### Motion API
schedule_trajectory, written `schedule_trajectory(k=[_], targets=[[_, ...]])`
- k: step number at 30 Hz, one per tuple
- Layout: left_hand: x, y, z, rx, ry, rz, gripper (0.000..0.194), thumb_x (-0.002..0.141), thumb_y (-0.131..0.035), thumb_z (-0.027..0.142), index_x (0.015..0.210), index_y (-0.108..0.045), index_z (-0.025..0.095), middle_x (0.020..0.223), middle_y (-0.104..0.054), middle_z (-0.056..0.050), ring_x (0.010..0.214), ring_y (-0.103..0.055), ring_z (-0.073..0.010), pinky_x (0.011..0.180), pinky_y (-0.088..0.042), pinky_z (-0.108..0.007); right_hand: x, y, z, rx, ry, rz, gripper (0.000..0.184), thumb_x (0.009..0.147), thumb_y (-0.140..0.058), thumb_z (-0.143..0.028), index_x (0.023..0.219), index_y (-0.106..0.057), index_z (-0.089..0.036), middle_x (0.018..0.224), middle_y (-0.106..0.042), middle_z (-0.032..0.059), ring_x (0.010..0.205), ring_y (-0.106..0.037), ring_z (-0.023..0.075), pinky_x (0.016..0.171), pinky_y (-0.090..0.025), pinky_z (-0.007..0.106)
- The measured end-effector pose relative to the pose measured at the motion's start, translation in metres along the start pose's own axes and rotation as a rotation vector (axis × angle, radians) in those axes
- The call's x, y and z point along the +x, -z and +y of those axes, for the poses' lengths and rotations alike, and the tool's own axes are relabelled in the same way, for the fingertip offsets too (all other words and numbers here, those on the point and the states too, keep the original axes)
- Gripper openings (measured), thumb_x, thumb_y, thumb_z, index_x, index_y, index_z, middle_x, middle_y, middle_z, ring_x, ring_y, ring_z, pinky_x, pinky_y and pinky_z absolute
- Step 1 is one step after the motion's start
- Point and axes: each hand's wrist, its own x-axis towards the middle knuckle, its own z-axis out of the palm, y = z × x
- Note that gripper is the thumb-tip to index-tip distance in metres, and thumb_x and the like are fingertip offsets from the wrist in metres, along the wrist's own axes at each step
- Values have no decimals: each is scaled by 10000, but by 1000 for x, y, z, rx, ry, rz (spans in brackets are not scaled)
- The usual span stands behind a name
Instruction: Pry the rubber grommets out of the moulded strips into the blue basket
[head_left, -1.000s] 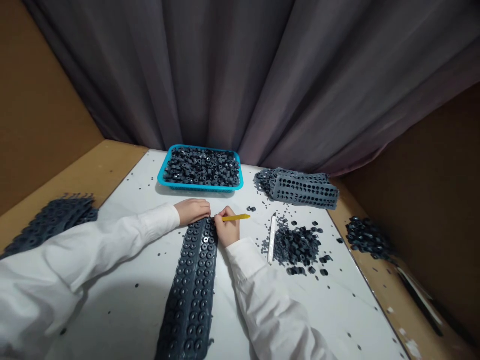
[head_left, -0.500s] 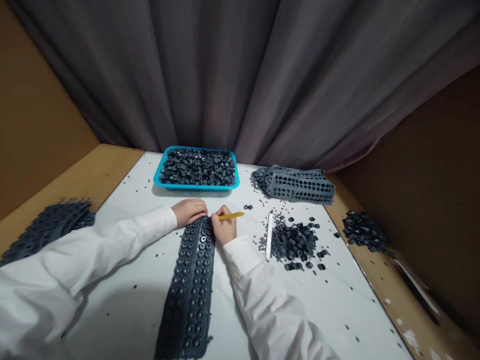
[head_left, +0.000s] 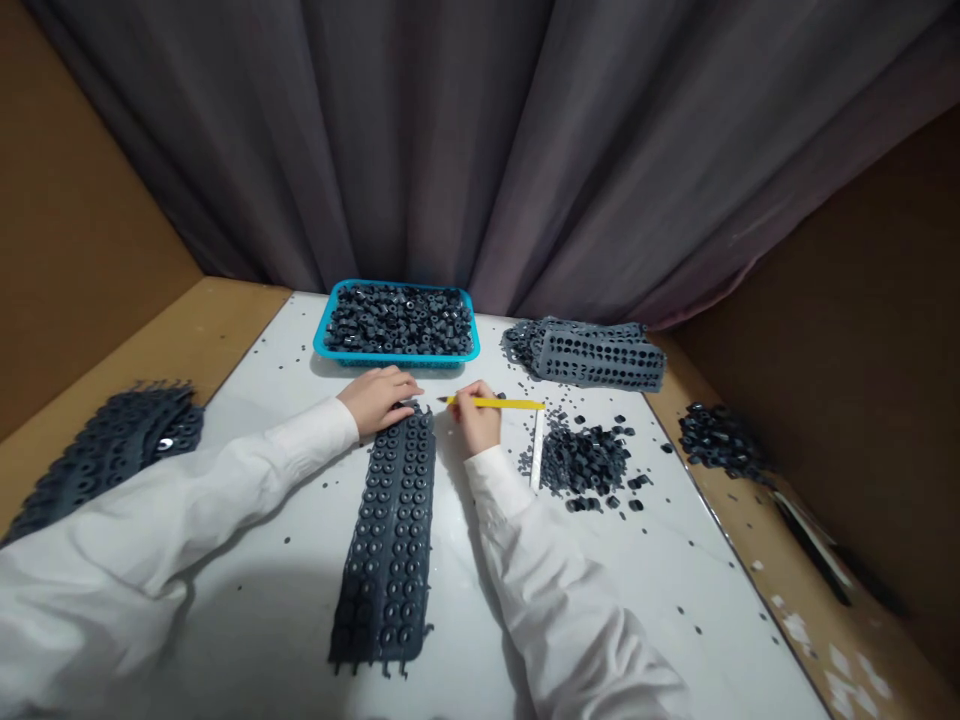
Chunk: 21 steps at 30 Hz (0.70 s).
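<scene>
A long dark rubber sheet (head_left: 388, 540) with rows of raised rings lies lengthwise on the white table. My left hand (head_left: 377, 400) rests on its far end, fingers stretched out and apart, pressing lightly on the edge. In my right hand (head_left: 477, 415), closed in a pen-like grip, is a slim yellow craft knife (head_left: 517, 404). Its dark pointed tip faces left, just right of the sheet's far corner and apart from it. Thin tabs stick out along the near edge of the sheet.
Behind my hands stands a blue tray (head_left: 322, 345) full of small black rubber pieces. Perforated grey sheets (head_left: 600, 357) lie at the back right. Nearer are a white tool (head_left: 537, 450) and a pile of black bits (head_left: 591, 460). More ringed sheets (head_left: 97, 455) are at left.
My right hand has drawn away to the right from the sheet's edge, and the knife's tip now shows. My left fingers have spread out. The sheet sits farther up in view.
</scene>
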Motion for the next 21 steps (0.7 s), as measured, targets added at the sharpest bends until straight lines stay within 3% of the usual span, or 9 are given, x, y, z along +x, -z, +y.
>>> schedule_trajectory(k=[3,5,9,14,21], targets=[[-3,11,15,-40,43,-31,248,868,-484,287,1027,-642,180,1009,-628,-73,924,-529,-230,805,-413,-350,6,20,-24,141,38,26,64,703,-468,-258,676,-444,-205,537,-569,-36,448,-492,99,454,-390,210],[-4,13,23,-20,88,-67,214,852,-490,227,975,-661,184,956,-636,-69,903,-540,-231,796,-423,-351,3,25,-28,179,22,-31,71,687,-499,-262,683,-469,-198,555,-594,-27,466,-521,103,473,-417,215],[2,7,29,-19,202,-43,200,823,-516,197,950,-666,162,963,-639,-86,927,-551,-241,816,-433,-351,-10,14,-1,143,-46,-79,125,695,-504,-315,663,-464,-200,538,-598,-24,444,-522,111,475,-441,236],[16,-2,27,-126,170,-126,167,783,-585,231,904,-679,165,866,-655,-57,854,-590,-200,771,-451,-289,-17,-1,36,80,-14,-52,232,758,-464,-383,603,-397,-224,452,-542,-51,392,-477,113,456,-411,237],[29,1,27,-124,223,-186,167,774,-561,223,854,-698,171,802,-678,-40,697,-594,-159,684,-439,-254,-18,0,44,-37,66,-82,228,775,-468,-339,584,-398,-235,446,-535,-56,441,-505,130,514,-408,245]])
